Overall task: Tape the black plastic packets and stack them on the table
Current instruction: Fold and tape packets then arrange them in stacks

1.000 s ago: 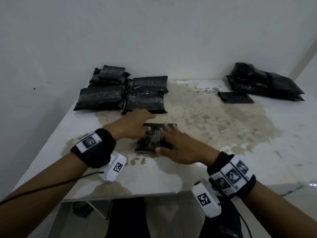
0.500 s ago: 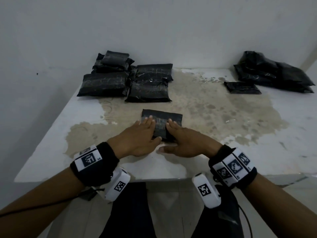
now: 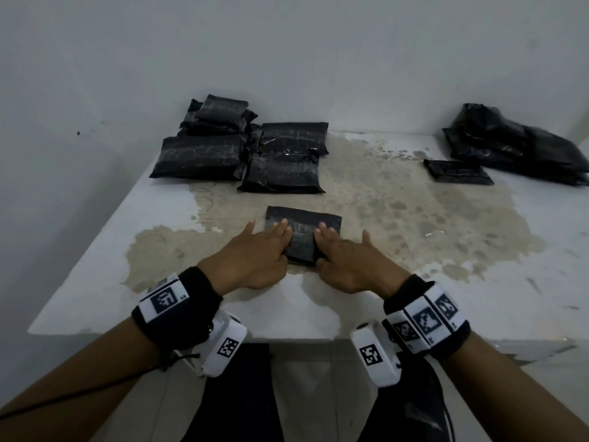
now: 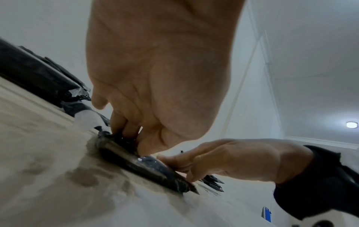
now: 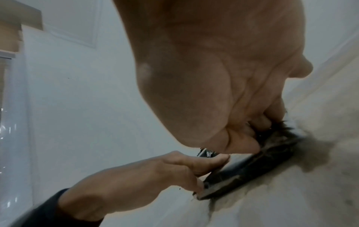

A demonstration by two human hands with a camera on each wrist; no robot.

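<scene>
**packrat_22:** ok so where's the packet sitting right now?

**tapeguy:** the small flat black plastic packet (image 3: 304,232) lies flat on the stained white table (image 3: 414,282), near the front edge, pretty much centred. Both hands are on it. The left hand (image 3: 251,253) has its fingers stretched out flat over the packet's left part, thumb down at the near edge. The right hand (image 3: 345,260) mirrors that on the right part, fingers straight and pressing down, thumb at the near edge too.

**packrat_22:** so gripping or just pressing?

**tapeguy:** pressing, from what I see. In the left wrist view the left hand (image 4: 155,76) has its fingertips (image 4: 124,130) planted on top of the packet (image 4: 143,167), with the right hand (image 4: 233,158) coming in from the side. Right wrist view, same deal: right hand (image 5: 213,76) on top of the packet (image 5: 252,165), left hand (image 5: 145,173) at the near corner. Neither one is curled round it.

**packrat_22:** and the rest?

**tapeguy:** a group of bulkier black wrapped packets (image 3: 239,151) sits at the back left against the wall, partly stacked. Back right there's a heap of loose black plastic bags (image 3: 516,148) with one flat black packet (image 3: 459,172) just in front of it, well apart from the hands.
</scene>
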